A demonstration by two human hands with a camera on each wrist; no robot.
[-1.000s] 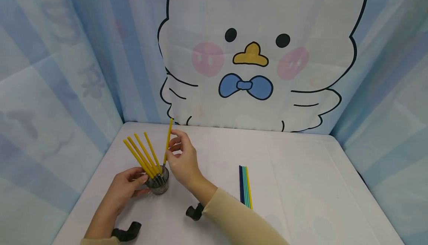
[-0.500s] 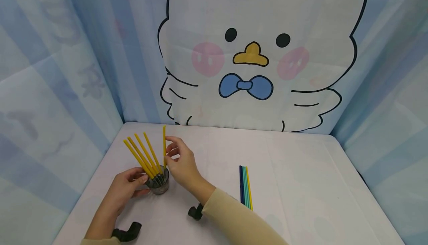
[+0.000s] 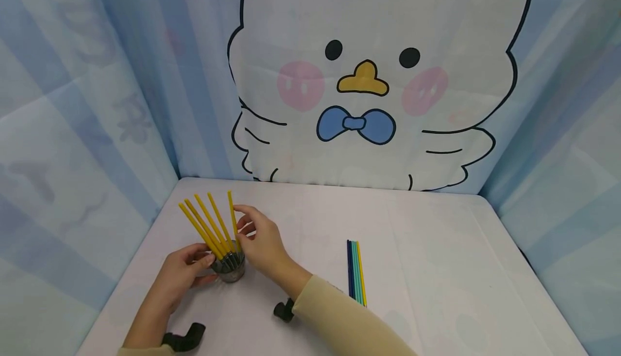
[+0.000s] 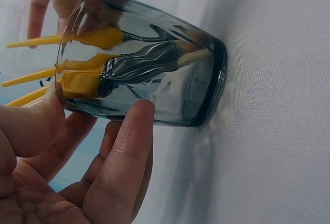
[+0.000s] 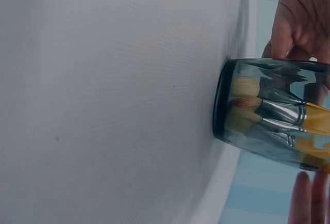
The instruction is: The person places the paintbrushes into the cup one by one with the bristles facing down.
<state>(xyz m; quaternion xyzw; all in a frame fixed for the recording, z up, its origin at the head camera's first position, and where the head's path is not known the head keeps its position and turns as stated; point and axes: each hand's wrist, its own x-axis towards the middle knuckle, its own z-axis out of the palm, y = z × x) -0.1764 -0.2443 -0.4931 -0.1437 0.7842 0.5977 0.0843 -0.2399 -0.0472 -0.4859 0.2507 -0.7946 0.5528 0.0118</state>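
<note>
Pale cloth-covered table [image 3: 427, 248]; blue-and-white hangings [image 3: 73, 129] either side; big cartoon bird [image 3: 368, 32] behind.

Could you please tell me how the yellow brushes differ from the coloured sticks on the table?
The yellow brushes lean in the glass with their handles fanned apart; the coloured sticks lie side by side on the table. Every brush handle is yellow, while the sticks are dark blue, teal and yellow. Both groups look thin and straight.
</note>
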